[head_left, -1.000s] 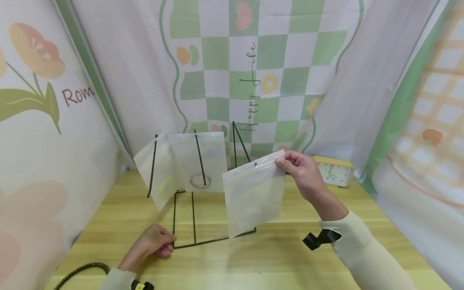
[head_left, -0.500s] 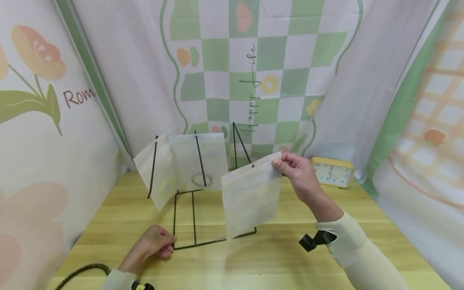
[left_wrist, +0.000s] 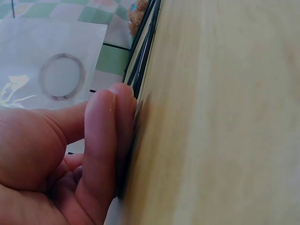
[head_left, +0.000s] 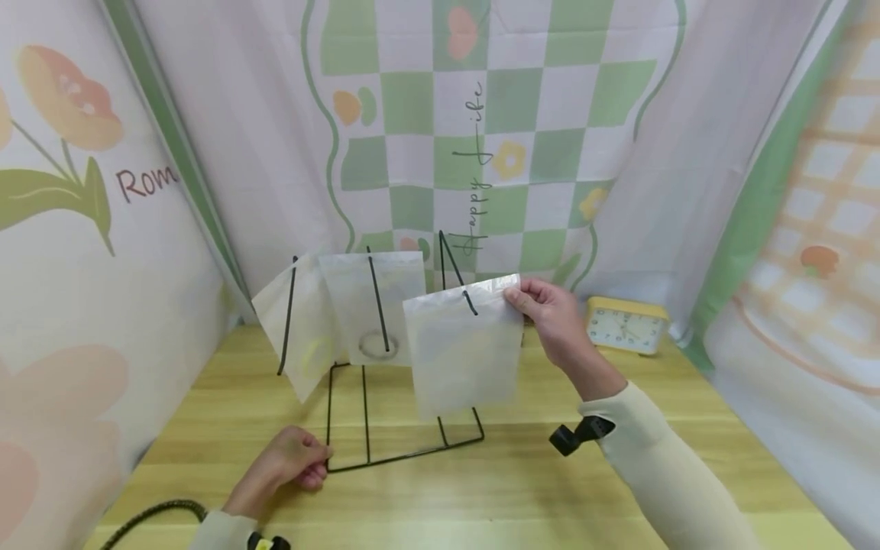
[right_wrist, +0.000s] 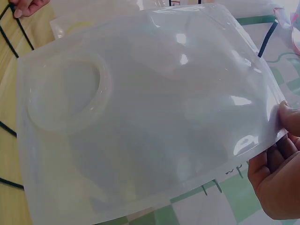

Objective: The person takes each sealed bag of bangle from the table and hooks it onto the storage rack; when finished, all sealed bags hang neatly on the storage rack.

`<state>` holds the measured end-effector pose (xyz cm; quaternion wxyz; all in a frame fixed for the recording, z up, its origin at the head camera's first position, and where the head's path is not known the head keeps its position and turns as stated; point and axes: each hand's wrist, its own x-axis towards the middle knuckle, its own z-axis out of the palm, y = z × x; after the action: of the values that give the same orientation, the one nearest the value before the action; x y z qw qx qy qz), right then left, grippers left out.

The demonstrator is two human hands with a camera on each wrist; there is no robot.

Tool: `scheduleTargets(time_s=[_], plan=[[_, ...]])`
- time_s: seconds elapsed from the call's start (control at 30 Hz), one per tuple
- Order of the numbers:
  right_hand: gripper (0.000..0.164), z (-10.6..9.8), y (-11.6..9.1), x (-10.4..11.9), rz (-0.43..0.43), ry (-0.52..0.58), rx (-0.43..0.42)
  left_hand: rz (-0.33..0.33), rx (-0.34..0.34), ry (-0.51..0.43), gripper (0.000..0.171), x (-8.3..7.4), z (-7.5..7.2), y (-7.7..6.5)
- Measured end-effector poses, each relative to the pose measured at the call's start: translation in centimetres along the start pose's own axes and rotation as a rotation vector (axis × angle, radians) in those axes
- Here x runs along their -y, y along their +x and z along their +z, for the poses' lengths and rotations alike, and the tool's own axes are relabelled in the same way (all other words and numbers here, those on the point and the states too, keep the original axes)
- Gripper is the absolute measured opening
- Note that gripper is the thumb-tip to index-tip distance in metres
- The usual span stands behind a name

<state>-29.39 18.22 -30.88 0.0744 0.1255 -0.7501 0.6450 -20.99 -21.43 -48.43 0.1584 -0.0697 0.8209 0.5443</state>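
My right hand (head_left: 553,317) pinches the top right corner of a frosted zip bag (head_left: 467,351). A rod of the black wire display rack (head_left: 406,456) passes through the hole at the bag's top, its tip in front. A pale bangle (right_wrist: 104,86) lies inside this bag in the right wrist view. My left hand (head_left: 296,458) pinches the rack's front left base corner, low at the table. Two more bags hang on the other rods: a middle bag (head_left: 351,305) with a greyish ring (left_wrist: 80,77) inside, and a tilted left bag (head_left: 316,305) with a yellow ring.
A yellow alarm clock (head_left: 626,327) stands at the back right of the wooden table (head_left: 522,496). A dark braided cable (head_left: 158,508) curves at the front left. Printed curtains (head_left: 571,214) surround the table. A brown plush thing (left_wrist: 137,18) shows beyond the rack.
My right hand has moved left and slightly up with the bag; the rod now passes through its hole, and the bag hangs straighter. My left hand has stayed at the base corner.
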Motion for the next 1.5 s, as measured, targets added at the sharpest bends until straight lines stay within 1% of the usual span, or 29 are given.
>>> scheduleTargets(time_s=[0.13, 0.23, 0.47, 0.63, 0.9, 1.03, 1.13, 1.33, 1.5], plan=[[0.012, 0.6, 1.3, -0.5, 0.02, 0.087, 0.004, 0.003, 0.002, 0.0, 0.018, 0.1, -0.1, -0.1], [0.011, 0.9, 1.9, -1.0, 0.027, 0.126, 0.005, 0.005, 0.005, -0.002, 0.018, 0.2, 0.0, -0.1], [0.016, 1.1, 3.0, -1.2, 0.043, 0.12, 0.013, 0.001, -0.015, 0.005, 0.018, 0.1, 0.0, -0.1], [0.018, 1.3, 3.9, -1.1, 0.05, 0.102, -0.01, 0.002, -0.023, 0.009, 0.017, 0.1, -0.1, -0.1], [0.018, 1.9, 5.3, -1.6, 0.026, 0.095, -0.057, 0.012, -0.005, 0.0, 0.019, 0.1, -0.2, -0.3], [0.023, 2.1, 5.9, -1.7, 0.039, 0.071, -0.073, 0.01, -0.001, -0.004, 0.019, 0.0, -0.2, -0.3], [0.025, 2.1, 6.4, -1.8, 0.048, 0.07, -0.074, 0.006, -0.001, -0.004, 0.019, -0.1, -0.2, -0.4], [0.025, 2.0, 7.0, -1.9, 0.052, 0.082, -0.06, 0.007, -0.003, 0.001, 0.019, -0.2, -0.2, -0.5], [0.025, 2.0, 7.2, -1.6, 0.06, 0.069, -0.055, 0.011, -0.003, 0.0, 0.019, -0.2, -0.2, -0.5]])
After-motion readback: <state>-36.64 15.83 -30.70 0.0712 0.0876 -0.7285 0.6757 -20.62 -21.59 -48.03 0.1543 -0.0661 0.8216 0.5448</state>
